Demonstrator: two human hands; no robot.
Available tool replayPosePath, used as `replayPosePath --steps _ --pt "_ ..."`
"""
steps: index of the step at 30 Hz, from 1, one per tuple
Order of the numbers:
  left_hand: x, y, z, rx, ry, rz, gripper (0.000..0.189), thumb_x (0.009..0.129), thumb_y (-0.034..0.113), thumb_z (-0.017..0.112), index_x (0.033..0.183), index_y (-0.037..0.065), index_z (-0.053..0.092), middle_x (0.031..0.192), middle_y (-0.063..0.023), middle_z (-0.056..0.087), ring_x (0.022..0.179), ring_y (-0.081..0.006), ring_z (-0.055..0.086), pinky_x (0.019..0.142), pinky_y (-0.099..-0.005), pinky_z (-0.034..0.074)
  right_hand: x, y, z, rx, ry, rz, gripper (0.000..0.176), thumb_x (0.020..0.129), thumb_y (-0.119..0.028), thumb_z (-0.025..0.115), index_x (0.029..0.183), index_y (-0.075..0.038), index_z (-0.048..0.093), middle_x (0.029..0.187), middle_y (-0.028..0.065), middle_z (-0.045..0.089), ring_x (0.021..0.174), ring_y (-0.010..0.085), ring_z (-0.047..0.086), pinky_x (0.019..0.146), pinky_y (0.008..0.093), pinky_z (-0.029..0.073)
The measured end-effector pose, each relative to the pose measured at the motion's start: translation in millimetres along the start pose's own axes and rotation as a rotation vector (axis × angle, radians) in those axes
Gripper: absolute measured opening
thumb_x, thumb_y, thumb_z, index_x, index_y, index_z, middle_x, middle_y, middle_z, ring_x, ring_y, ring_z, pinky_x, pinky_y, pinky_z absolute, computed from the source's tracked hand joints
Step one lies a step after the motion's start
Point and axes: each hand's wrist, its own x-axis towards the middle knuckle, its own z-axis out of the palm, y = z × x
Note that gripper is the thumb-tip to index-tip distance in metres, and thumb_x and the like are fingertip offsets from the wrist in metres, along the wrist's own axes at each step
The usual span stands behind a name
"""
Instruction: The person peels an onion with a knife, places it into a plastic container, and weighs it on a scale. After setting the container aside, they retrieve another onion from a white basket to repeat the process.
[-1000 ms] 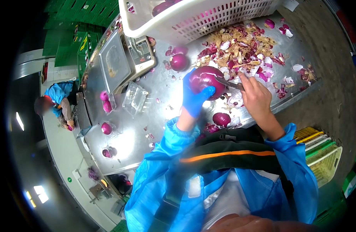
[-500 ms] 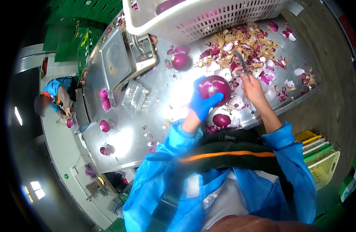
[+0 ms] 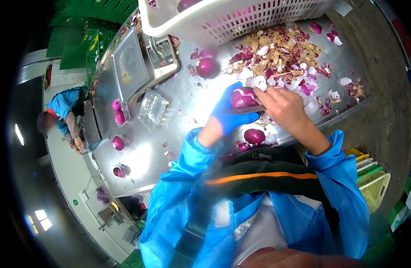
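Observation:
My left hand [image 3: 226, 117], in a blue glove, is closed around a large red onion [image 3: 242, 100] above the metal table. My bare right hand [image 3: 283, 108] is closed on a knife [image 3: 248, 110], its blade lying along the onion's near side. The fingers of that hand also touch the onion's right side, where a pale patch of skin [image 3: 259, 82] shows. Another red onion [image 3: 254, 136] rests close to my body, just below both hands. Farther back on the table sits one more red onion [image 3: 207, 68].
Peelings and dry roots [image 3: 281, 53] are heaped beyond my right hand. A white perforated crate [image 3: 232, 24] stands at the back, with a scale [image 3: 160, 56] to its left. Clear plastic boxes [image 3: 152, 108] and onions are on the left. Another person [image 3: 67, 109] stands at the far left.
My right hand has moved left from over the peelings, bringing the knife onto the onion. The left hand has turned the onion, and a pale torn patch now shows on it.

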Motion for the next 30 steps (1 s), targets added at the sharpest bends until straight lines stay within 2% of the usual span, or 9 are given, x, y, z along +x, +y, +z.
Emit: replayPosePath --steps 5,8,14,17,18,22,25,26,30 --pt "-5 23 0 -0.066 -0.014 -0.147 0.083 0.07 0.007 0.085 0.139 0.002 0.038 0.12 -0.0114 0.061 0.106 -0.0187 0.061 0.089 -0.033 0.053 0 -3 10 -0.014 -0.006 -0.019 0.028 0.072 -0.01 0.064 0.099 -0.007 0.064 0.078 0.0038 0.058 0.065 0.0188 0.061 0.055 0.0307 0.049" --pt "-1 0 -9 0.14 0.022 -0.11 0.083 0.069 0.01 0.086 0.137 0.002 0.039 0.119 -0.011 0.061 0.104 -0.018 0.061 0.089 -0.0326 0.053 1 -3 20 0.069 -0.049 0.035 0.015 0.075 -0.01 0.064 0.089 -0.008 0.059 0.076 0.0042 0.058 0.063 0.021 0.063 0.054 0.0324 0.05" --pt "-6 -3 -14 0.145 -0.074 -0.024 0.086 0.067 0.017 0.089 0.137 0.002 0.041 0.121 -0.0116 0.06 0.107 -0.0192 0.059 0.093 -0.0339 0.05 6 -1 34 0.054 -0.166 0.232 0.014 0.08 -0.016 0.066 0.087 -0.009 0.056 0.071 0.0095 0.062 0.066 0.025 0.067 0.057 0.035 0.052" --pt "-20 3 15 0.38 -0.163 0.157 0.093 0.065 0.027 0.09 0.141 0.003 0.04 0.133 -0.0135 0.052 0.12 -0.0235 0.053 0.1 -0.0383 0.045 0 31 48 0.348 -0.276 0.503 0.022 0.084 -0.023 0.067 0.099 -0.007 0.063 0.073 0.0149 0.066 0.068 0.0332 0.067 0.062 0.044 0.052" --pt "-17 2 15 0.162 -0.168 0.045 0.094 0.067 0.021 0.088 0.143 0.004 0.036 0.134 -0.0139 0.05 0.122 -0.0249 0.052 0.1 -0.038 0.046 -2 32 48 0.471 -0.265 0.599 0.025 0.085 -0.027 0.067 0.102 -0.008 0.065 0.074 0.0161 0.067 0.071 0.0356 0.066 0.064 0.0466 0.05" --pt "-3 5 -10 0.074 -0.108 -0.07 0.097 0.069 0.011 0.085 0.147 0.005 0.027 0.132 -0.0136 0.051 0.121 -0.0242 0.053 0.1 -0.0367 0.047 -6 26 22 0.478 -0.231 0.821 0.034 0.085 -0.036 0.07 0.108 -0.011 0.068 0.08 0.012 0.068 0.075 0.0304 0.067 0.068 0.0407 0.051" --pt "-2 11 -5 0.113 -0.107 0.076 0.103 0.067 0.011 0.086 0.15 0.005 0.024 0.132 -0.0147 0.052 0.12 -0.0249 0.054 0.099 -0.0372 0.047 3 7 -4 0.518 -0.23 0.529 0.041 0.081 -0.039 0.072 0.111 -0.012 0.068 0.09 0.0097 0.069 0.077 0.0273 0.067 0.068 0.0376 0.051" --pt "0 9 -2 0.131 -0.116 0.083 0.115 0.065 0.011 0.087 0.154 0.005 0.014 0.13 -0.0158 0.055 0.119 -0.0257 0.056 0.099 -0.0372 0.047 2 7 -3 0.515 -0.263 0.472 0.045 0.079 -0.041 0.074 0.113 -0.012 0.069 0.096 0.0095 0.069 0.079 0.0269 0.067 0.068 0.0368 0.052" --pt "-1 17 4 0.43 -0.174 0.216 0.126 0.063 0.014 0.088 0.156 0.006 0.003 0.127 -0.016 0.057 0.119 -0.0257 0.056 0.099 -0.0372 0.046 8 12 5 0.478 -0.139 0.295 0.036 0.08 -0.036 0.072 0.106 -0.01 0.07 0.093 0.0102 0.068 0.079 0.0288 0.066 0.068 0.0389 0.052"
